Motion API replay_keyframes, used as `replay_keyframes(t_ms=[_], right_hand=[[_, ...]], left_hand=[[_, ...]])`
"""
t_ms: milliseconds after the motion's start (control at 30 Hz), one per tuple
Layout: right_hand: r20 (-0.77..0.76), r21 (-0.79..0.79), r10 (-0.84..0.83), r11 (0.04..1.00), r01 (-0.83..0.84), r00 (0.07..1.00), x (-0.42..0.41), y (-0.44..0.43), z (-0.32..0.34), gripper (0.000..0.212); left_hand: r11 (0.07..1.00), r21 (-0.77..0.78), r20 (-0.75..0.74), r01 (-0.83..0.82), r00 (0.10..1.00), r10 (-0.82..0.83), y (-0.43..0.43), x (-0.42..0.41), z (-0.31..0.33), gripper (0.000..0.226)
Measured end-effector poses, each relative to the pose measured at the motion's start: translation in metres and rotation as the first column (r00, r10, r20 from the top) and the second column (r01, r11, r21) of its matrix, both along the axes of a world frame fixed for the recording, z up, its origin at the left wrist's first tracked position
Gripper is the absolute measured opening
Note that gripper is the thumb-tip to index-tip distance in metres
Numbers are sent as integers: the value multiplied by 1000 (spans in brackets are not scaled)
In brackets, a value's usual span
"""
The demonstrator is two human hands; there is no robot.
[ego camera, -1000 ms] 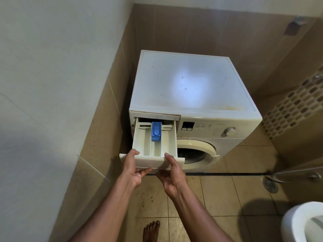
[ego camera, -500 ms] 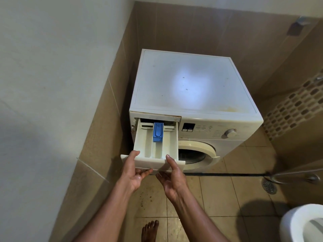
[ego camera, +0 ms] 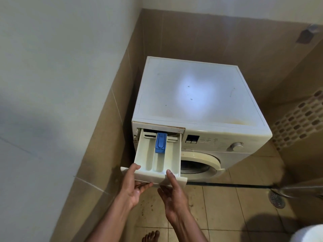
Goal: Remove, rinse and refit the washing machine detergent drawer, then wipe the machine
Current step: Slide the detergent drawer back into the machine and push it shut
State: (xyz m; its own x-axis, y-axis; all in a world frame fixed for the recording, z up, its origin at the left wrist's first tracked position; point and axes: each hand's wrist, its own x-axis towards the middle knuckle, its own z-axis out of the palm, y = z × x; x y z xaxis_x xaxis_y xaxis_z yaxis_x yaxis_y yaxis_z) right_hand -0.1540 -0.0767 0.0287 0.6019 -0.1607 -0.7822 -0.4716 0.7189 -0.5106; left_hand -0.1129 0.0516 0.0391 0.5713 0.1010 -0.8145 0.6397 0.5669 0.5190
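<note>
**Drawer out, both hands on it**

The detergent drawer (ego camera: 150,159) juts from the washing machine (ego camera: 192,91). Its front panel is pinched by the left hand (ego camera: 134,187) and the right hand (ego camera: 172,191) — thumbs on top, fingers underneath. Just beyond the thumbs sits a blue insert (ego camera: 160,142).

Beige tiled floor (ego camera: 218,206); white upper wall (ego camera: 52,67); round floor drain (ego camera: 277,199).
</note>
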Motion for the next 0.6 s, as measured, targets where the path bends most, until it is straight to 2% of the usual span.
replay_keyframes(t_ms=[67, 133, 200, 267, 333, 367, 467, 500, 600], right_hand=[[2, -146, 71, 987, -70, 997, -4, -5, -9, 98], [-32, -391, 252, 887, -244, 967, -9, -13, -15, 110], [-60, -587, 428, 716, -379, 902, -14, -23, -23, 108], [-94, -685, 551, 568, -456, 829, -19, -34, -35, 109], [-128, -793, 626, 401, -459, 769, -21, -45, -47, 101], [-85, -830, 647, 375, -414, 757, -21, -51, -51, 92], [177, -826, 667, 501, -259, 724, -18, -58, -63, 63], [224, -815, 663, 530, -236, 715, -16, -58, -66, 56], [317, -824, 651, 549, -139, 690, -14, -56, -82, 42]], left_hand=[[1000, 3, 3, -6, 1000, 6, -1, -3, 1, 48], [1000, 7, 16, -9, 1000, 9, -1, -6, 2, 51], [1000, 5, 28, -21, 999, 21, -1, -8, 3, 54], [999, -6, 47, -36, 998, 36, -1, -11, -2, 56], [999, -10, 66, -49, 997, 50, -1, -11, -5, 57], [999, -7, 79, -52, 996, 52, -2, -13, -7, 56], [999, 45, 116, -15, 993, 9, 0, -17, -15, 57], [997, 79, 129, 25, 991, -35, 2, -19, -17, 58], [928, 312, 181, 204, 946, -269, 11, -24, -28, 55]])
